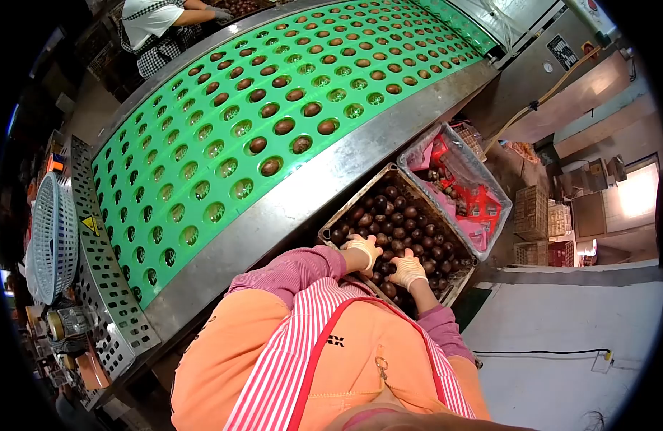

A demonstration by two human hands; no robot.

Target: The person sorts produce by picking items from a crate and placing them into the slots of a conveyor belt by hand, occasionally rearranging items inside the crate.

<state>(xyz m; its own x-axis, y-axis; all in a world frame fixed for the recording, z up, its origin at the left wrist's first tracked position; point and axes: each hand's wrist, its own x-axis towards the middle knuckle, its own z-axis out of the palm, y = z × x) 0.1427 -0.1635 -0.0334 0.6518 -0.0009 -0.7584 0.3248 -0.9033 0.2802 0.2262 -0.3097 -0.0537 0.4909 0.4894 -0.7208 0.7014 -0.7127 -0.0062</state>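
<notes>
A brown crate [466, 276] full of dark round eggs [417, 233] stands against the near side of the machine. Inside its left part is my left hand [363, 251], in a pale glove, its fingers bent down onto the eggs. My right hand [408, 271], gloved alike, reaches over the eggs near the crate's front edge. What either hand holds, if anything, is hidden by the hands and the eggs around them. Alongside runs a green perforated conveyor [209, 187]; many of its holes hold brown eggs, others hold none.
A metal rim [324, 169] lies between conveyor and crate. Beyond the crate stands a grey bin [498, 197] with red packaging. A blue-white basket [53, 237] leans at the left. Across the conveyor a co-worker [155, 25] works. Stacked crates [530, 212] stand at right.
</notes>
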